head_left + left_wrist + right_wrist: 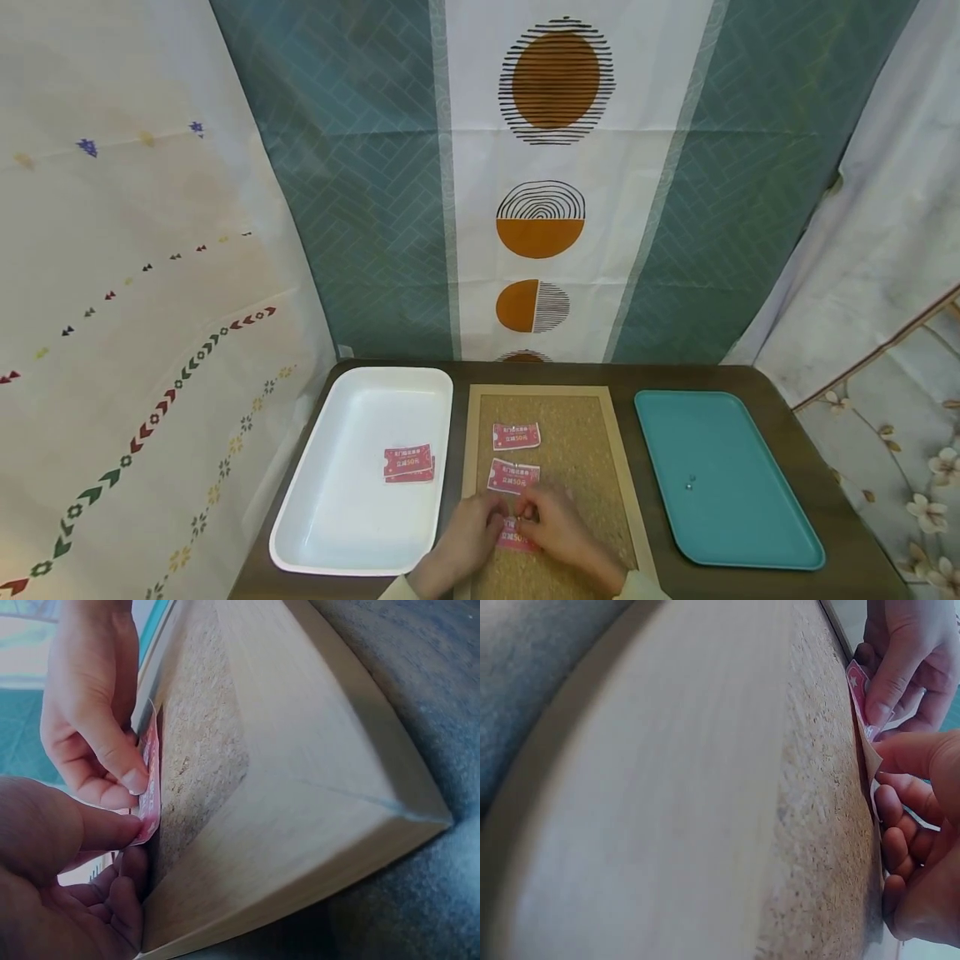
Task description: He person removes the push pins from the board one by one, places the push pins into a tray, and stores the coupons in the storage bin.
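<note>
Both hands meet over the lowest red paper coupon on the corkboard. My left hand pinches its left side, thumb on the printed face in the left wrist view. At the opposite end, my right hand pinches the coupon's edge between thumb and curled fingers. In the right wrist view the coupon stands slightly bent up from the cork. I cannot tell whether a pin is between the right fingertips. Above the hands, two more coupons, an upper one and a middle one, lie on the board.
To the left stands a white tray with overlapping red coupons inside. A teal tray at the right holds a few tiny shiny pieces. The board's raised wooden frame borders the cork. Curtains hang behind the dark table.
</note>
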`<state>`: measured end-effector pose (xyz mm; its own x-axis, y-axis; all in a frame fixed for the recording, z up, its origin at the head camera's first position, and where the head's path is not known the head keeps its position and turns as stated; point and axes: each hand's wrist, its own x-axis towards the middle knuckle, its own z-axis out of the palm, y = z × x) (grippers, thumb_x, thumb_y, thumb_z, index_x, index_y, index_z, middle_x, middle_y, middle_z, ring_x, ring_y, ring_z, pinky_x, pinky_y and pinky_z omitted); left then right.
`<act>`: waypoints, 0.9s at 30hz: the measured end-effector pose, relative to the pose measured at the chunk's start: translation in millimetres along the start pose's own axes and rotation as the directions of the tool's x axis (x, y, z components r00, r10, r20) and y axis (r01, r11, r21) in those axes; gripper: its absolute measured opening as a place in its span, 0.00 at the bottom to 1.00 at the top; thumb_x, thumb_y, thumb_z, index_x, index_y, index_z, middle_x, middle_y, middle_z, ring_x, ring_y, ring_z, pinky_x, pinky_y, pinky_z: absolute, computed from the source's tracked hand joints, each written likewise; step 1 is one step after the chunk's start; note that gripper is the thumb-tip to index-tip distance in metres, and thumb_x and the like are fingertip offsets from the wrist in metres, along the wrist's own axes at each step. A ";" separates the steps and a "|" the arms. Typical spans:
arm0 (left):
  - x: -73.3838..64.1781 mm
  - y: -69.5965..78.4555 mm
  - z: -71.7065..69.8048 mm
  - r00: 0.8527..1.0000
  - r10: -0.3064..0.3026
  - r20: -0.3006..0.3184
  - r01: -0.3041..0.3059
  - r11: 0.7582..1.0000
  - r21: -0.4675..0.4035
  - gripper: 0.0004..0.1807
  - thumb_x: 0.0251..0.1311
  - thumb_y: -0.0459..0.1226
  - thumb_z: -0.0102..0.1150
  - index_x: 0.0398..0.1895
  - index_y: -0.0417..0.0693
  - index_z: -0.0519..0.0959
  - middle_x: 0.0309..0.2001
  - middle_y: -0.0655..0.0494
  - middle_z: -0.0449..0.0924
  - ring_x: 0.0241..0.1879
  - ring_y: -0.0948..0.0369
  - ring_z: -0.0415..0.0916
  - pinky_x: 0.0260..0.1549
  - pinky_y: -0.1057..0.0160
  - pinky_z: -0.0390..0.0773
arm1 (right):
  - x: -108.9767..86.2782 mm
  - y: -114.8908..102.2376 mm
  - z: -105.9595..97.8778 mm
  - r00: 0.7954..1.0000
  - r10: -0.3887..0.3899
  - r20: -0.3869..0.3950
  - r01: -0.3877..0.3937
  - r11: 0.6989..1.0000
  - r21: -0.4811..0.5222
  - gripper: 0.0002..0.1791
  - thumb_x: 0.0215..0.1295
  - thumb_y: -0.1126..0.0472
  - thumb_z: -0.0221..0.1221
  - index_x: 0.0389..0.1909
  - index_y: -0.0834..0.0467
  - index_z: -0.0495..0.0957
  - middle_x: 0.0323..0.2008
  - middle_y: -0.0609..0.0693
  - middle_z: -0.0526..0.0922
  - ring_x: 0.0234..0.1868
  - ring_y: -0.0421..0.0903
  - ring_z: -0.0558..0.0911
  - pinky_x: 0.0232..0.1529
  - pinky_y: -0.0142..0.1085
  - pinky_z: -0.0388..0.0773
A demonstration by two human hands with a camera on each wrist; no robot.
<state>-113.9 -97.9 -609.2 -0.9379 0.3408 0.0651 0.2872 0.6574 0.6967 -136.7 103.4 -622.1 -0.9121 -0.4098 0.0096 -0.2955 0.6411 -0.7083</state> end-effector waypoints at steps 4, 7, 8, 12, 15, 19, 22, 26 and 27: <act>-0.6 -0.3 -0.7 1.000 0.006 -0.001 -0.006 1.000 -0.016 0.05 0.64 0.29 0.65 0.36 0.50 0.84 0.31 0.64 0.81 0.30 0.71 0.72 0.30 0.67 0.75 | 0.5 -2.0 -2.4 1.000 -0.005 0.024 0.006 1.000 -0.019 0.10 0.58 0.61 0.73 0.30 0.43 0.82 0.28 0.34 0.76 0.37 0.36 0.69 0.45 0.42 0.61; -1.6 0.3 -1.4 1.000 0.002 0.000 -0.002 0.999 -0.038 0.06 0.64 0.29 0.65 0.36 0.50 0.83 0.32 0.64 0.81 0.31 0.72 0.72 0.31 0.67 0.75 | 1.1 -2.5 -4.1 0.999 -0.024 0.032 0.025 0.999 -0.023 0.11 0.58 0.62 0.73 0.29 0.43 0.82 0.27 0.33 0.75 0.37 0.35 0.69 0.44 0.40 0.62; -1.8 0.3 -1.4 1.000 0.001 -0.001 -0.001 0.999 -0.044 0.06 0.64 0.29 0.65 0.36 0.50 0.84 0.32 0.64 0.81 0.31 0.72 0.72 0.31 0.68 0.75 | 1.1 -2.6 -4.6 0.999 -0.038 0.026 0.039 0.999 -0.026 0.11 0.58 0.62 0.73 0.28 0.43 0.82 0.27 0.33 0.75 0.36 0.35 0.69 0.44 0.40 0.62; -2.4 0.4 -1.6 1.000 -0.009 0.007 0.009 0.998 -0.068 0.06 0.65 0.30 0.65 0.37 0.51 0.84 0.32 0.65 0.81 0.31 0.73 0.73 0.31 0.69 0.75 | 0.5 -1.5 -6.3 0.997 -0.080 0.001 0.080 0.996 -0.033 0.11 0.60 0.62 0.73 0.28 0.43 0.82 0.27 0.32 0.76 0.36 0.34 0.71 0.43 0.38 0.64; -2.4 1.0 -3.6 1.000 -0.014 0.011 0.015 0.996 -0.087 0.05 0.65 0.31 0.66 0.39 0.51 0.84 0.32 0.65 0.81 0.30 0.73 0.73 0.29 0.69 0.74 | -0.4 0.4 -8.1 0.998 -0.054 0.016 0.054 0.998 -0.011 0.10 0.63 0.62 0.71 0.30 0.43 0.83 0.29 0.33 0.77 0.36 0.34 0.72 0.42 0.37 0.67; -2.0 2.3 -7.4 1.000 -0.009 0.011 0.010 0.995 -0.100 0.05 0.65 0.31 0.66 0.39 0.50 0.85 0.30 0.66 0.80 0.29 0.73 0.71 0.28 0.69 0.73 | -0.7 2.9 -12.4 0.999 0.005 0.048 -0.006 1.000 0.024 0.10 0.67 0.62 0.70 0.34 0.42 0.84 0.32 0.34 0.78 0.37 0.34 0.74 0.41 0.33 0.72; -1.4 3.3 -10.1 1.000 -0.005 0.013 0.007 0.993 -0.117 0.05 0.64 0.30 0.65 0.38 0.49 0.85 0.28 0.67 0.78 0.27 0.74 0.70 0.26 0.70 0.73 | -1.3 4.0 -17.3 0.999 -0.018 0.048 0.016 0.999 0.033 0.08 0.67 0.62 0.70 0.35 0.44 0.84 0.33 0.34 0.79 0.37 0.34 0.75 0.40 0.32 0.74; -1.0 5.3 -13.3 1.000 -0.015 0.017 0.017 0.990 -0.138 0.05 0.64 0.30 0.65 0.39 0.50 0.85 0.26 0.68 0.76 0.25 0.73 0.69 0.23 0.70 0.71 | -3.5 5.6 -25.0 0.996 -0.068 0.053 0.066 0.997 0.050 0.05 0.67 0.63 0.70 0.35 0.50 0.85 0.32 0.35 0.79 0.37 0.33 0.75 0.39 0.32 0.74; -0.9 5.8 -14.0 1.000 -0.017 0.016 0.019 0.991 -0.136 0.06 0.64 0.30 0.64 0.39 0.50 0.85 0.25 0.68 0.75 0.24 0.73 0.68 0.23 0.70 0.71 | -4.2 6.1 -26.9 0.996 -0.073 0.058 0.070 0.996 0.060 0.04 0.67 0.63 0.70 0.35 0.51 0.85 0.32 0.35 0.80 0.37 0.32 0.76 0.39 0.32 0.74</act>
<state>-114.1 -103.8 -595.2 -0.9395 0.3399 0.0419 0.2400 0.5663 0.7885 -142.3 126.5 -607.5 -0.8699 -0.4928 0.0205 -0.3410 0.5708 -0.7470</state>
